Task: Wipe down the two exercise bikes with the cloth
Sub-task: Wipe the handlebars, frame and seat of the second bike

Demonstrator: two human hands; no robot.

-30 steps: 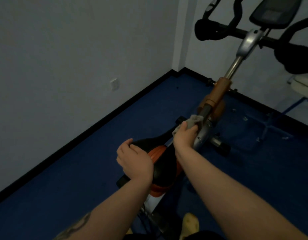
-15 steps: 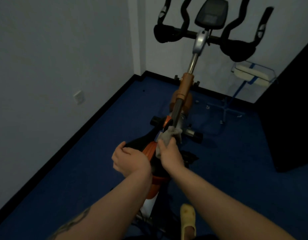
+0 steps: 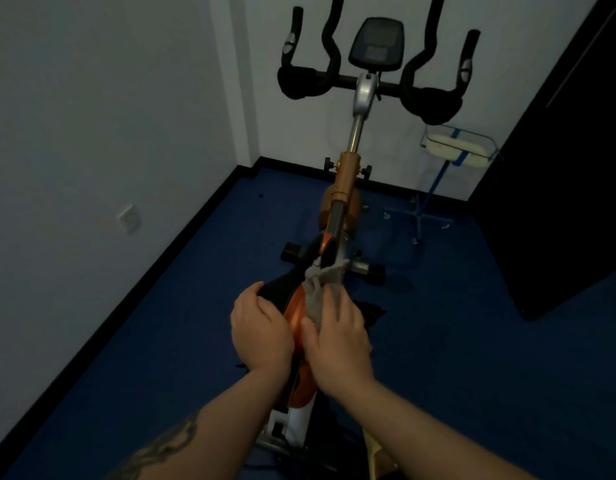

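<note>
Right hand holds cloth at saddle, left hand seemingly gripping saddle

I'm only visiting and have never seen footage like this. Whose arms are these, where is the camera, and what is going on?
No machine here: these are a person's two bare arms, filmed by a camera worn on their head, looking forward and down. In front stands an exercise bike on a blue floor, its handlebars and small screen at the far end. The left hand grips the black saddle. The right hand holds a grey cloth against the bike's frame just ahead of the saddle. A wire stand sits to the right.
</note>
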